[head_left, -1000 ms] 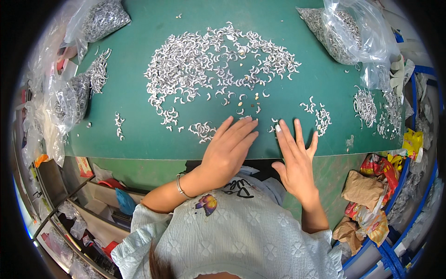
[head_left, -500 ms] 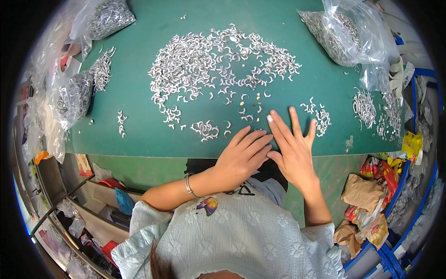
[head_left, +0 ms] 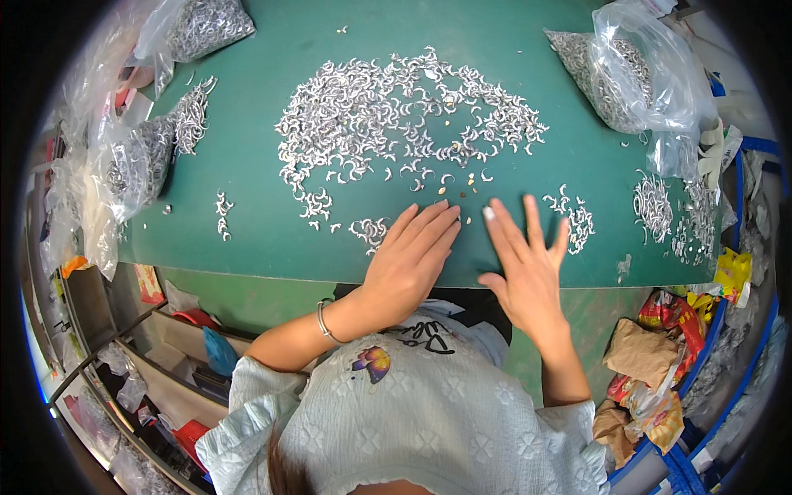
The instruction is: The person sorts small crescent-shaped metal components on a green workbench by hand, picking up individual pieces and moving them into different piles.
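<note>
A wide pile of small crescent-shaped silver pieces (head_left: 338, 120) lies spread over the green table (head_left: 247, 223). My left hand (head_left: 412, 260) rests flat on the table near its front edge, fingers stretched, palm down. It covers part of a small cluster of crescents (head_left: 368, 233). To its right, my right hand (head_left: 525, 264) is spread open with nothing held, a white covering on one fingertip. Another small cluster (head_left: 580, 223) sits just past its outer fingers. Between the pile and my hands lie a few tiny yellowish and brown bits (head_left: 471, 178).
Clear plastic bags of silver pieces stand at the back right (head_left: 594, 78), back left (head_left: 210, 29) and left (head_left: 140, 161). Loose heaps lie at the right (head_left: 652, 200) and left (head_left: 192, 115). Below the right edge are paper and plastic wrappings (head_left: 648, 351) beside blue shelving.
My left hand has moved away from my right hand, slid left over the small cluster and straightened its fingers. My right hand stays spread near the same place. The whole view has shifted slightly.
</note>
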`<state>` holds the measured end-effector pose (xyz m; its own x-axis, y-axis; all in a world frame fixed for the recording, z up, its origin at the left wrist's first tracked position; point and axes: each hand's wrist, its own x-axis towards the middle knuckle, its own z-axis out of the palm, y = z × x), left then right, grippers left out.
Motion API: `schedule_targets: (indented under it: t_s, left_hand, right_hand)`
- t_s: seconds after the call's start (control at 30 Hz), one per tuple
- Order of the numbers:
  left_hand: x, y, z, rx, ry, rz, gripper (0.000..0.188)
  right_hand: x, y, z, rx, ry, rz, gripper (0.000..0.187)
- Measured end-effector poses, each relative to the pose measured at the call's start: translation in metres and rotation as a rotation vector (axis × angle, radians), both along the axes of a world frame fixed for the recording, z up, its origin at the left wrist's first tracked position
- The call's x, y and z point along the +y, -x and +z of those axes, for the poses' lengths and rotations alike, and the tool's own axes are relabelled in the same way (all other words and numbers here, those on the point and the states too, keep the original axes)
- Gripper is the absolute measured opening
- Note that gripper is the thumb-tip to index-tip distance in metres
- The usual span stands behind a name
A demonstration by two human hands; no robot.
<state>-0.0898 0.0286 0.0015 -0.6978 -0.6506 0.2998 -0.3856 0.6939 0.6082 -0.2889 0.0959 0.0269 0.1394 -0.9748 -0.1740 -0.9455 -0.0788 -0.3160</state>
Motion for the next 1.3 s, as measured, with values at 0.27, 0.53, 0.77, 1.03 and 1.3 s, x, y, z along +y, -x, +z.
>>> schedule_targets:
  t_s: [0.27, 0.53, 0.77, 1.03, 1.3]
  left_hand:
    - [0.005, -0.019, -0.005, 0.061, -0.007, 0.017, 0.041]
    - [0.01, -0.021, -0.003, -0.022, 0.002, 0.152, 0.036]
    - [0.007, -0.019, 0.003, 0.009, 0.001, 0.151, 0.033]
    - [0.019, -0.018, -0.005, 0.047, 0.026, 0.006, 0.034]
    - [0.019, -0.026, -0.007, -0.029, 0.019, 0.015, 0.035]
  right_hand:
    - [0.014, 0.002, -0.005, -0.104, 0.156, -0.103, 0.086]
    - [0.007, -0.017, 0.003, -0.125, 0.007, 0.071, 0.074]
    - [0.027, -0.028, -0.003, -0.294, -0.017, 0.143, 0.076]
    - [-0.02, -0.025, -0.008, -0.288, 0.092, 0.2, 0.074]
    - [0.0, -0.009, 0.004, -0.258, 0.066, 0.12, 0.077]
